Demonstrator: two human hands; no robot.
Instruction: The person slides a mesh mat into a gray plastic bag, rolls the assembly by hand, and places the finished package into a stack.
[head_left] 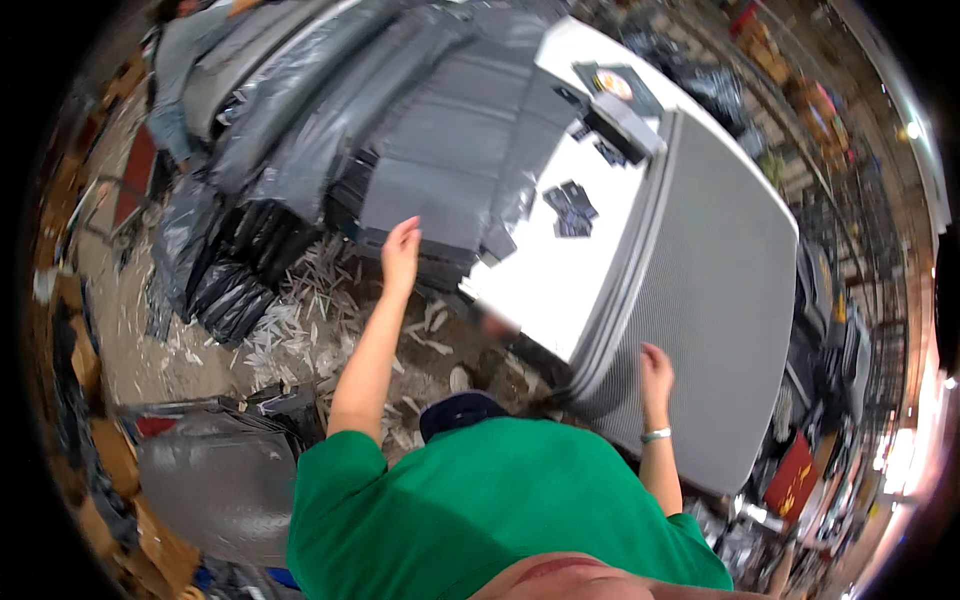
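Note:
My left hand is raised beside the near edge of a pile of dark grey folded sheets. Its fingers stretch forward, loosely together, and no object shows in it. My right hand, with a band at the wrist, is over a stack of grey ribbed panels. Its fingers are slightly bent and apart from the thumb, with nothing visible in them. Whether it touches the top panel I cannot tell. Between the two piles, small dark packets lie on a white tabletop.
A grey box stands on the table's far part, near a dark flat packet. Plastic-wrapped rolls lie to the left, near another person. Pale scraps litter the floor. A grey plastic-covered bundle sits at lower left.

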